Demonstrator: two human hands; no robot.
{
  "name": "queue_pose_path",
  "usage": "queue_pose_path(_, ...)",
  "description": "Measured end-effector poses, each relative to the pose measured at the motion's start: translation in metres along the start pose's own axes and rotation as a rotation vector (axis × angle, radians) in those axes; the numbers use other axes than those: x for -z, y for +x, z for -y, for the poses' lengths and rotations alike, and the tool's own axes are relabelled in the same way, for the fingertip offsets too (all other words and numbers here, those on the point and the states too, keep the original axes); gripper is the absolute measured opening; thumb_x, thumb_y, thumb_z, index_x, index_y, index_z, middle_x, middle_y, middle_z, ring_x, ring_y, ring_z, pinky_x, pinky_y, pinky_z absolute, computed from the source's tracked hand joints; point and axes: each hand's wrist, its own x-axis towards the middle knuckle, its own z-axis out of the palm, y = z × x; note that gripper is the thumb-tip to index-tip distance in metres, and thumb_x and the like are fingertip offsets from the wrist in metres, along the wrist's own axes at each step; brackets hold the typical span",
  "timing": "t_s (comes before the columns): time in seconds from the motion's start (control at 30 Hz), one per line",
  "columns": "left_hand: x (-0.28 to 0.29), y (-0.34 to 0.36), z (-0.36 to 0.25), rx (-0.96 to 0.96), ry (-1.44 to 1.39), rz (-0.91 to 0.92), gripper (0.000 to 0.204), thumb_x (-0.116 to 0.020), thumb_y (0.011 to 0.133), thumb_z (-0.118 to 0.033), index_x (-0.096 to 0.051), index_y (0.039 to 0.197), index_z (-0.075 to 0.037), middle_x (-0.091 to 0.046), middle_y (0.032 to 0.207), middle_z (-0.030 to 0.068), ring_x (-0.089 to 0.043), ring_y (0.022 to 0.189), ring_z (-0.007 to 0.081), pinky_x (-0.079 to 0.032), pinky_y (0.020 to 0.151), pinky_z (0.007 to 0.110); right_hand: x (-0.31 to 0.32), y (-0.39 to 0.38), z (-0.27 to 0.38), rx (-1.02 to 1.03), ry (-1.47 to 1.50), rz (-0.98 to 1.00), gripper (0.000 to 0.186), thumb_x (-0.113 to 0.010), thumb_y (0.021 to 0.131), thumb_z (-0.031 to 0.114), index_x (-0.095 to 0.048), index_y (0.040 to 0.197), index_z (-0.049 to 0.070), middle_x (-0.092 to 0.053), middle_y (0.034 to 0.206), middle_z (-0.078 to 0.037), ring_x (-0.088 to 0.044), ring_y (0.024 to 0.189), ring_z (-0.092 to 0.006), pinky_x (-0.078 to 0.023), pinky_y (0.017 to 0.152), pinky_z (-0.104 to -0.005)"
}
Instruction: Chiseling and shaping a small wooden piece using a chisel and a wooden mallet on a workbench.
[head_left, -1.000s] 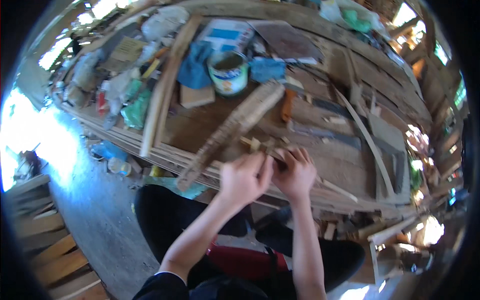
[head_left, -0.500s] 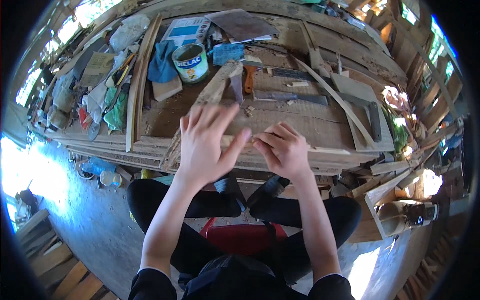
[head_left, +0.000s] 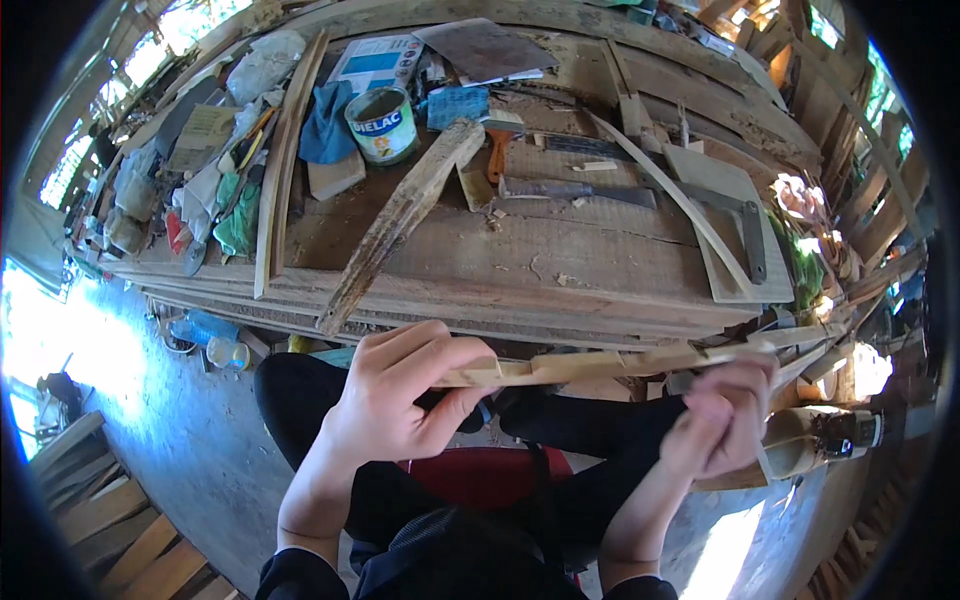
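Note:
A thin, pale wooden strip (head_left: pixel 580 367) with stepped notches along its edge is held up level in front of the bench's near edge. My left hand (head_left: pixel 405 395) is closed around its left end, thumb below and fingers over the top. At the strip's right end, my right hand (head_left: pixel 722 418) is curled with the fingers closed against the wood, somewhat blurred by motion. Beyond the hands, a rough stick of wood (head_left: pixel 405 220) lies slanting across the bench. Near it are a dark-handled chisel-like tool (head_left: pixel 575 192) and an orange-handled brush (head_left: pixel 497 155).
On the wooden bench (head_left: pixel 600 250) stand an open tin can (head_left: pixel 383 125), a blue cloth (head_left: pixel 326 122) and a metal clamp-like frame (head_left: pixel 750 235). A long thin lath (head_left: pixel 680 205) slants at the right. Bags and tools (head_left: pixel 215 190) crowd the left. A large jar (head_left: pixel 800 440) lies at lower right.
Both hands have come back from over the bench toward me and moved apart, the right one far to the right. The strip has come along, and the left hand has closed on its end.

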Motion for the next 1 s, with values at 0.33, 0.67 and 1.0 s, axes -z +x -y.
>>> queue_pose_path(0.33,0.006,0.001,-0.016,-0.007,-0.012,-0.092,0.026,-0.078,0.065,-0.010,-0.072,0.090,-0.007,-0.060,0.064,0.0038,-0.056,0.053,0.0176,-0.043,0.049,0.029,0.034,-0.091,-0.031,-0.642,0.395,-0.224,0.038,-0.047,0.099,0.037,-0.054,0.096,-0.001,-0.056,0.084,-0.011,-0.051,0.074,-0.0187,-0.039,0.063,-0.0289)
queue_pose_path(0.67,-0.069,-0.050,0.015,0.156,0.049,0.049,0.020,-0.072,0.074,-0.005,-0.070,0.094,-0.003,-0.067,0.079,0.0053,-0.063,0.069,0.0218,-0.049,0.065,0.034,-0.011,-0.086,-0.004,-0.914,0.765,-0.032,0.030,-0.067,0.094,0.019,-0.060,0.105,-0.008,-0.066,0.079,-0.013,-0.064,0.065,-0.0180,-0.050,0.060,-0.0264)
queue_pose_path(1.0,-0.092,-0.060,0.029,0.186,0.096,-0.063,0.016,-0.069,0.082,-0.013,-0.060,0.090,-0.003,-0.060,0.089,0.0095,-0.058,0.075,0.0289,-0.043,0.063,0.037,-0.034,-0.074,0.021,-0.750,0.256,-0.054,0.015,-0.068,0.092,0.011,-0.065,0.087,-0.003,-0.062,0.061,-0.002,-0.058,0.053,-0.0061,-0.040,0.053,-0.0150)
